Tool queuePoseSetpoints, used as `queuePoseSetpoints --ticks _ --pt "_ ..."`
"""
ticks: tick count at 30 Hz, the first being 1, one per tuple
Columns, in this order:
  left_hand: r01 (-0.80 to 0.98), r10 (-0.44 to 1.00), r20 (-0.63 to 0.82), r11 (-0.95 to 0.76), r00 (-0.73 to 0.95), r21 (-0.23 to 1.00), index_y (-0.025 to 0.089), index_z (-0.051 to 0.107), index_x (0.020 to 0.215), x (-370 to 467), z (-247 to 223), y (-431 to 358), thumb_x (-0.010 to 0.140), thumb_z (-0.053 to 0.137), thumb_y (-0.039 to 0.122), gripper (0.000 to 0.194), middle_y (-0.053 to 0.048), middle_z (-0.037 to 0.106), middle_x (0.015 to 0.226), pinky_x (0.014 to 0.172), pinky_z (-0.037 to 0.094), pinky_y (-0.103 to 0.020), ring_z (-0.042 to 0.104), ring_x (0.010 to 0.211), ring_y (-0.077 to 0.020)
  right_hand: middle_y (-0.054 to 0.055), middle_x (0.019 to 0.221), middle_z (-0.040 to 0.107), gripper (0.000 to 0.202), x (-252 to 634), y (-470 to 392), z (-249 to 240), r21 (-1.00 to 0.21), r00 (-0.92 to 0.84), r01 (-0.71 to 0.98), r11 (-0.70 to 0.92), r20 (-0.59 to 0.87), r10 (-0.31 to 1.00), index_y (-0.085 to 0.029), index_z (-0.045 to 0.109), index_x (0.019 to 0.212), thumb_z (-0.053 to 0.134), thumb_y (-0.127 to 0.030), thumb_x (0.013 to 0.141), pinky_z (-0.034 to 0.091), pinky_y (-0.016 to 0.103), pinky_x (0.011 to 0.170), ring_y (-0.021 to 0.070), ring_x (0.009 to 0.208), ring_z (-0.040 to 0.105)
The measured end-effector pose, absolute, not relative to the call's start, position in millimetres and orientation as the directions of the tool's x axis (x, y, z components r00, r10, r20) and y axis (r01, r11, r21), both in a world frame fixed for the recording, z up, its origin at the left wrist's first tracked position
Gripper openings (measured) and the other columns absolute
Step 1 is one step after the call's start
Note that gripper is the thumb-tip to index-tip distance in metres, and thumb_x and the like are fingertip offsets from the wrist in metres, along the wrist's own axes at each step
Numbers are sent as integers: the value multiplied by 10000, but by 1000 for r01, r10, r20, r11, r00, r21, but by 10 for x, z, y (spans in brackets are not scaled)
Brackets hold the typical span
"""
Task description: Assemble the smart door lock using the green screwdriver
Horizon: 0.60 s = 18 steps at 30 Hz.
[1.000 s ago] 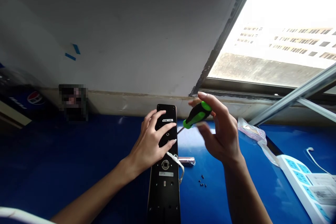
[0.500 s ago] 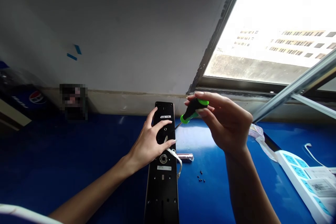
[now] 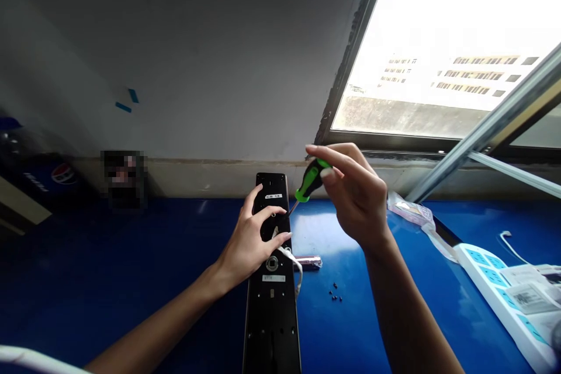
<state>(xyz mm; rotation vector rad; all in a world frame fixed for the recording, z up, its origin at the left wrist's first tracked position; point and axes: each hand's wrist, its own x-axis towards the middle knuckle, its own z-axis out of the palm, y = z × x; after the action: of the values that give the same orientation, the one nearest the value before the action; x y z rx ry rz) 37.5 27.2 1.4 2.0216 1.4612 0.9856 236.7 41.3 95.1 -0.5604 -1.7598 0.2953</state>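
Item, one long black casing (image 3: 270, 310): laid lengthwise on the blue table (image 3: 197, 310), its far end pointing toward the wall, its upper part under my left fingers (image 3: 266, 214). These are spread flat across it; the thumb reaches lowest, near the casing's right edge, one fingertip lies above that, and another sits at the left edge, beside a white label (image 3: 274, 196).

Item, one green-and-black screwdriver (image 3: 310, 180): pinched by its handle in my right fingers (image 3: 335, 158), thumb on the near side, one finger reaching over the butt. It stands tilted, its shaft slanting down and leftward to the casing's right edge, just beside a left fingertip; whether the tip sits in a hole I cannot tell.

Item, one white cable (image 3: 298, 272): emerging beside my left thumb, looped over the casing's right edge, above a round metal fitting (image 3: 272, 263).

Item, one shiny wrapped tube (image 3: 311, 263): on the table, right of the casing.

Item, several small dark screws (image 3: 335, 298): loose on the table below that tube, well apart from both sets of fingers.
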Motion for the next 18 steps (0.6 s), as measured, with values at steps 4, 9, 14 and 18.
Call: queuePoseSetpoints --ticks 4,9,14,18 --pt "602 933 307 -356 187 715 316 732 1179 378 9 269 863 805 363 328 -15 168 1730 1255 381 -568 354 1550 -386 32 1291 726 412 2379 395 961 -574 -247 107 812 776 581 -379 687 1361 620 -186 1003 642 465 945 245 1146 719" --pt "608 930 316 -362 186 706 305 732 1186 376 3 258 859 811 362 341 -29 168 1731 1257 379 -563 359 1549 -389 33 1102 693 370 2362 399 937 -475 -119 262 840 848 516 -378 768 1228 787 -232 889 638 421 867 221 1019 698" --pt "611 914 359 -394 187 687 296 730 1185 381 -6 259 860 810 345 338 -30 202 1722 1254 390 -557 392 1533 -380 27 1243 735 404 2328 363 945 -593 -266 114 797 755 600 -385 660 1394 586 -228 1029 640 448 944 230 1131 718" --pt "607 911 371 -400 182 686 296 731 1178 392 -14 256 855 814 328 335 -22 209 1720 1254 400 -539 408 1526 -371 23 1039 690 334 2317 371 925 -514 -120 253 820 824 554 -380 781 1180 826 -277 865 645 420 826 213 964 686"
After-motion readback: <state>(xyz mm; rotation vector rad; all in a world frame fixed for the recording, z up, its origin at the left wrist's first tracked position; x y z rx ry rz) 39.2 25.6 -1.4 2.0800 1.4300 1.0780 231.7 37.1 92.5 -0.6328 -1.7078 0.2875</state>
